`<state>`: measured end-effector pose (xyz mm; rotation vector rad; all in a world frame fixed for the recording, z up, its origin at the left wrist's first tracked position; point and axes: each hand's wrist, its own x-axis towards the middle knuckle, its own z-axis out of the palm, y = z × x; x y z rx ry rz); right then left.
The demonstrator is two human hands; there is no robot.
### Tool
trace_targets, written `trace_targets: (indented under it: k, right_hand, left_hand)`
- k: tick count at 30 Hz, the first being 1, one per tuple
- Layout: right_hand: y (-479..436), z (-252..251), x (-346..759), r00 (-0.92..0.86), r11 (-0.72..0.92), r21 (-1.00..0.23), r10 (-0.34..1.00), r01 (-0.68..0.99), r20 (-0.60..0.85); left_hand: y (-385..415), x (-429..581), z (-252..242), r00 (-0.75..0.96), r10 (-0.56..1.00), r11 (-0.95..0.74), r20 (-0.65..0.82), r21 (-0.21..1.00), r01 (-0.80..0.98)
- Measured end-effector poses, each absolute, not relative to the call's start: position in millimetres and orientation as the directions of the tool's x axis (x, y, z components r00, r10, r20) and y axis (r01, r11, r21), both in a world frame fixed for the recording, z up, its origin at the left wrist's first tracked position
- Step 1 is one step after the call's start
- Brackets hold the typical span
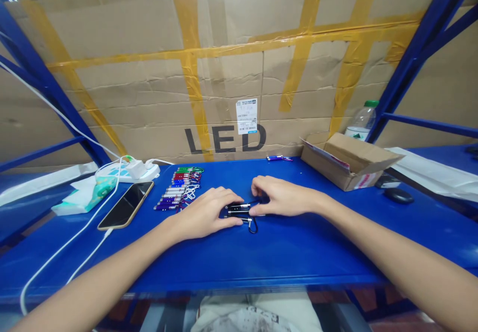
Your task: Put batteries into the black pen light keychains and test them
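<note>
Several black penlights (239,211) with carabiner clips lie side by side on the blue table (284,252), between my two hands. My left hand (209,211) is closed around their left ends, with the thumb on the near side and the fingers on the far side. At their right ends my right hand (280,196) has its fingers curled and its thumb against them; part of the penlights is hidden under it. One black clip sticks out toward me. Left of my left hand lies a row of penlights (177,190) in green, red, blue, silver and purple.
A single blue-purple penlight (275,158) lies at the back. On the right are an open cardboard box (349,160), a bottle (362,120) and a black mouse (399,195). A phone (127,205), tissue pack (87,195), power strip (138,172) and white cables stand left. Large cardboard closes off the back.
</note>
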<state>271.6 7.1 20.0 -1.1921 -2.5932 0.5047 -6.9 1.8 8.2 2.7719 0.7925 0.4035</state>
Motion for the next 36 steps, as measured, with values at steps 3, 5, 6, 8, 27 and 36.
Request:
trace_targets:
  k: [3, 5, 6, 8, 27, 36]
  right_hand:
    - [-5.7, 19.5, 262.3, -0.649, 0.598, -0.376, 0.761, 0.707, -0.01]
    - [-10.6, 19.3, 259.4, -0.654, 0.6, -0.362, 0.755, 0.713, -0.036]
    - [-11.7, 19.4, 259.2, -0.653, 0.597, -0.362, 0.756, 0.715, -0.044]
    - [-11.8, 20.7, 260.7, -0.651, 0.592, -0.371, 0.758, 0.715, -0.045]
    - [-9.1, 39.5, 269.7, -0.838, 0.697, -0.52, 0.542, 0.494, -0.069]
    - [10.2, 37.7, 280.3, -0.694, 0.65, -0.476, 0.712, 0.592, 0.108]
  left_hand:
    - [0.9, -4.8, 7.7, 0.817, 0.543, -0.828, 0.193, 0.282, 0.484]
    - [1.2, -4.5, 7.2, 0.813, 0.548, -0.826, 0.197, 0.285, 0.487]
    - [1.5, -4.6, 6.9, 0.812, 0.549, -0.824, 0.199, 0.29, 0.486]
    - [2.2, -5.3, 6.4, 0.812, 0.547, -0.824, 0.205, 0.3, 0.48]
    - [5.3, -10.5, 10.3, 0.784, 0.593, -0.782, 0.182, 0.362, 0.508]
    - [-2.2, -2.1, 22.2, 0.82, 0.559, -0.811, 0.124, 0.289, 0.509]
